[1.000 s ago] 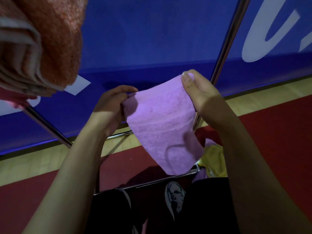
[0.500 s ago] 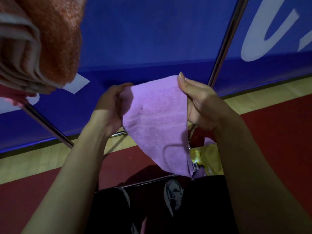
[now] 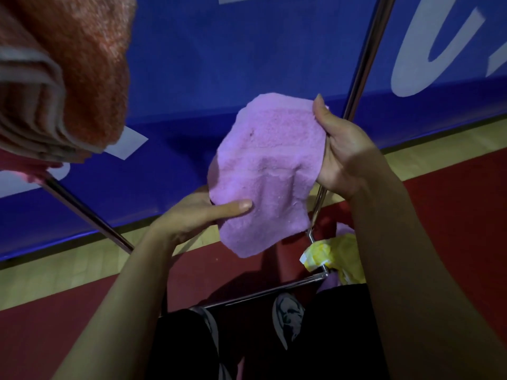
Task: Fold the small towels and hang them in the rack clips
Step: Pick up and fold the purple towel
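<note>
Purple towel (image 3: pixel 267 171), small and soft, hangs in the air between the person's two hands, in front of a blue banner (image 3: pixel 233 64). The right hand (image 3: pixel 343 154) has its upper right edge: the thumb stands up along the front of the cloth near the top corner, and the fingers go round behind it, so that corner is pinched. From there the towel falls down and to the left, towards the left hand (image 3: pixel 197 212), which is lower. That hand holds the lower left side, with the thumb lying flat across the front of the cloth and the fingers hidden behind it. The bottom of the towel droops loose below the left thumb, clear of the floor.

Just below the right hand, a yellow cloth (image 3: pixel 337 253) sits bunched on a thin metal rail (image 3: pixel 263 292), close beside the right forearm. A slanted metal pole (image 3: pixel 365 58) rises behind the right hand, and another pole (image 3: pixel 90 218) runs off to the left of the left hand. Well above and to the left of the left hand, an orange towel (image 3: pixel 82 58) hangs close to the camera, with striped folded cloth (image 3: pixel 30 105) beside it. Under both hands the floor (image 3: pixel 82 311) is red, with a pale wooden strip near the banner.
</note>
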### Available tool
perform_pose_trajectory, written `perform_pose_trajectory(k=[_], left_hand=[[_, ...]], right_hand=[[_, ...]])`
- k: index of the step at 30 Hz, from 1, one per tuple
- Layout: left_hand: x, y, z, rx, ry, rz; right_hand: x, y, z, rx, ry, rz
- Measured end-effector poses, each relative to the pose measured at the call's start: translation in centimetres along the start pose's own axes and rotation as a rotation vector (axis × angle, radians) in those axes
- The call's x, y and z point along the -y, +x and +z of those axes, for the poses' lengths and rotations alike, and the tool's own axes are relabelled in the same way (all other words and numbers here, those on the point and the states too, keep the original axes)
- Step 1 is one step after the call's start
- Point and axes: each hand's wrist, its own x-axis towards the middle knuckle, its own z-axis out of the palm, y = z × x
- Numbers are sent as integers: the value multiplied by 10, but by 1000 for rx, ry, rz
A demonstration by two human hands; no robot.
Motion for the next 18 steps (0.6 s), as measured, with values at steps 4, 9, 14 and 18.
perform_pose_trajectory(k=[4, 9, 14, 18], left_hand=[[2, 2, -3, -39, -115, 16], [-9, -7, 11, 61, -506, 120], [-18, -7, 13, 139, -805, 222], [-19, -1, 9, 257, -1052, 322]], right_hand=[[4, 3, -8, -86, -5, -35], [0, 12, -27, -156, -17, 12], [-43, 24, -37, -177, -227, 242], [-47, 20, -25, -149, -476, 198]])
